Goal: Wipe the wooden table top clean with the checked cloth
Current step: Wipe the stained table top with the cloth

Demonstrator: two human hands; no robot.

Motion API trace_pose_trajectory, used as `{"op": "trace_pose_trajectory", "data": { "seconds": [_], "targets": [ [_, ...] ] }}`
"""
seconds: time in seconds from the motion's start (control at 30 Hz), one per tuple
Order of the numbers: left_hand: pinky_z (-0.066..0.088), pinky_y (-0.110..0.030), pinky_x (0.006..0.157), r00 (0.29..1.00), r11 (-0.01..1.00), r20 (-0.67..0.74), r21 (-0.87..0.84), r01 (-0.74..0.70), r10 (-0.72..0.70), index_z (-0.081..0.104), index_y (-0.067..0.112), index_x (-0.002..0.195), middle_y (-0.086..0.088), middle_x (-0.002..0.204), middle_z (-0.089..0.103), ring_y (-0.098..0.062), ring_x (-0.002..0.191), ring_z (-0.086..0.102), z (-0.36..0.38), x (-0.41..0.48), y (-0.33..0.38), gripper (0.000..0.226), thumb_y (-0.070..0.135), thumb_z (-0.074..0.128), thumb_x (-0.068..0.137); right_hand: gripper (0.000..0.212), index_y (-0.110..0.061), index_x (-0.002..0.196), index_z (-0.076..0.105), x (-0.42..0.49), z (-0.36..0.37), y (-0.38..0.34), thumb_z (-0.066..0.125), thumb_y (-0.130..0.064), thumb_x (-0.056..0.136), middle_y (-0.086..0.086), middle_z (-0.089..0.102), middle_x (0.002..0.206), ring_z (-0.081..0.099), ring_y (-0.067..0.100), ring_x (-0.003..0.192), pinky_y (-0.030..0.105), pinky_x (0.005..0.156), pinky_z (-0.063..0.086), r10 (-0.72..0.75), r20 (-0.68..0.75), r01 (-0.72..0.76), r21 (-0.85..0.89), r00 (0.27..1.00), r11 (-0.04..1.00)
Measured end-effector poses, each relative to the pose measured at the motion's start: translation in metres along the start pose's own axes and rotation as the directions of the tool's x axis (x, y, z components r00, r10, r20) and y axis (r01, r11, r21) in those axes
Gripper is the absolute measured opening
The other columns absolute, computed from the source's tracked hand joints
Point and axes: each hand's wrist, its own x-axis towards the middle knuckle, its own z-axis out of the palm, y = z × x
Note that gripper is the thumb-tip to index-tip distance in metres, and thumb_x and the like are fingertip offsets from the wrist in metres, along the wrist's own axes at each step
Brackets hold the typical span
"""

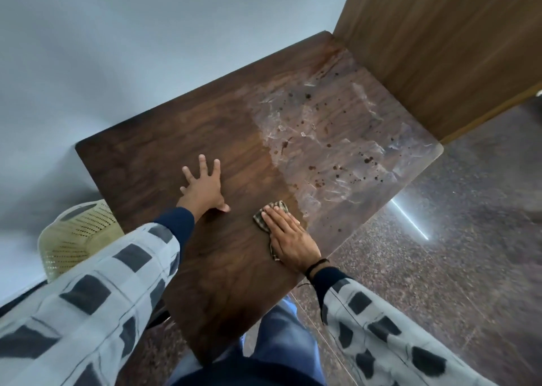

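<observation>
1. Fingers (275, 218) of the right hand (289, 239) lie straight and close together. They press flat on the checked cloth (259, 221) and are not curled round it.
2. Under that palm the checked cloth lies crumpled on the near right part of the table (140, 162). Its edges show past the fingertips and along the left side of the hand.
3. Fingers (203, 164) of the left hand (203, 190) are spread wide and released, holding nothing. The palm is down on bare wood, to the left of the cloth and apart from it, and the thumb points toward the cloth.
4. Just beyond the cloth, a whitish smeared film (337, 139) dotted with dark spots covers the far right half of the table. The left and near parts show plain dark grain.
5. A black band (316, 267) circles the right wrist. Dark blue cuffs come out of grey-and-white checked sleeves (88, 297) on both arms.
6. A pale yellow perforated basket (76, 236) stands below the table's left edge.
7. A tall wooden panel (440, 48) rises at the table's far right side, and a pale wall (117, 48) fills the far left.
8. Speckled floor (469, 239) lies to the right, and blue trousers (281, 335) show at the table's near edge.
</observation>
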Motion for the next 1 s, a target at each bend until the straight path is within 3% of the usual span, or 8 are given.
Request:
{"op": "trace_pose_trajectory", "data": {
  "seconds": [0.17,0.3,0.43,0.5,0.6,0.77,0.93,1.0],
  "targets": [
    [0.014,-0.073,0.112,0.988,0.993,0.141,0.085,-0.076,0.064,-0.029,0.031,0.152,0.000,0.152,-0.048,-0.049,0.144,-0.028,0.060,-0.031,0.036,0.149,0.047,0.091,0.065,0.060,-0.016,0.162,0.017,-0.002,-0.003,0.007,0.035,-0.028,0.106,0.002,0.012,0.169,0.004,0.016,0.156,0.038,0.128,0.009,0.008,0.055,-0.007,-0.009,0.998,1.000],
    [0.017,-0.071,0.114,0.994,0.982,0.058,0.162,-0.099,0.090,-0.030,0.028,0.152,-0.003,0.153,-0.047,-0.051,0.143,-0.028,0.076,-0.034,0.033,0.151,0.048,0.090,0.064,0.058,-0.020,0.162,0.009,0.005,-0.025,0.043,0.023,-0.034,0.107,0.003,0.008,0.169,0.001,0.018,0.155,0.040,0.126,-0.002,-0.131,0.191,0.144,-0.053,0.973,0.988],
    [0.015,-0.072,0.113,0.994,0.982,0.054,0.157,-0.106,0.099,-0.027,0.027,0.154,-0.004,0.154,-0.045,-0.051,0.143,-0.027,0.076,-0.041,0.033,0.149,0.044,0.091,0.065,0.058,-0.011,0.159,0.024,-0.005,-0.011,0.030,0.028,-0.027,0.104,0.009,0.017,0.168,0.009,0.027,0.155,0.052,0.124,0.018,0.308,-0.024,-0.308,0.013,0.951,0.951],
    [0.015,-0.073,0.112,0.994,0.987,0.042,0.128,-0.101,0.096,-0.025,0.028,0.155,-0.002,0.155,-0.044,-0.051,0.143,-0.027,0.076,-0.041,0.029,0.149,0.041,0.093,0.064,0.055,-0.009,0.157,0.030,-0.027,0.010,0.003,0.034,-0.025,0.105,0.012,0.017,0.167,0.009,0.031,0.155,0.051,0.124,0.018,0.076,0.005,-0.075,-0.097,0.997,0.992],
    [0.015,-0.074,0.113,0.994,0.988,0.047,0.119,-0.101,0.096,-0.024,0.031,0.155,0.001,0.155,-0.044,-0.049,0.144,-0.027,0.076,-0.042,0.027,0.150,0.040,0.094,0.063,0.062,-0.019,0.162,0.012,-0.052,-0.002,0.028,0.038,-0.029,0.106,0.003,0.012,0.169,0.007,0.021,0.156,0.040,0.127,0.007,-0.317,0.138,0.328,-0.070,0.938,0.942],
    [0.017,-0.074,0.112,0.995,0.987,0.035,0.130,-0.094,0.090,-0.023,0.032,0.155,0.002,0.156,-0.043,-0.049,0.144,-0.026,0.078,-0.043,0.033,0.151,0.038,0.094,0.061,0.057,-0.013,0.162,0.013,-0.054,-0.012,0.030,0.024,-0.027,0.108,0.008,0.010,0.169,0.000,0.024,0.156,0.049,0.126,0.015,0.176,0.053,-0.174,-0.026,0.983,0.984],
    [0.019,-0.074,0.111,0.996,0.989,0.039,0.127,-0.080,0.075,-0.023,0.031,0.155,0.003,0.156,-0.042,-0.049,0.144,-0.026,0.075,-0.044,0.036,0.150,0.036,0.095,0.062,0.062,-0.020,0.162,0.011,-0.075,-0.011,0.052,0.035,-0.029,0.105,0.002,0.009,0.169,0.007,0.021,0.156,0.041,0.127,0.003,-0.380,0.178,0.394,-0.045,0.908,0.918],
    [0.018,-0.074,0.111,0.997,0.991,0.027,0.113,-0.078,0.075,-0.022,0.032,0.156,0.005,0.156,-0.041,-0.048,0.144,-0.027,0.076,-0.045,0.036,0.150,0.034,0.095,0.062,0.063,-0.024,0.162,0.005,-0.059,-0.022,0.073,0.033,-0.028,0.106,0.000,0.000,0.168,0.000,0.020,0.156,0.047,0.127,0.005,-0.258,0.195,0.272,-0.049,0.946,0.961]
  ]
}}
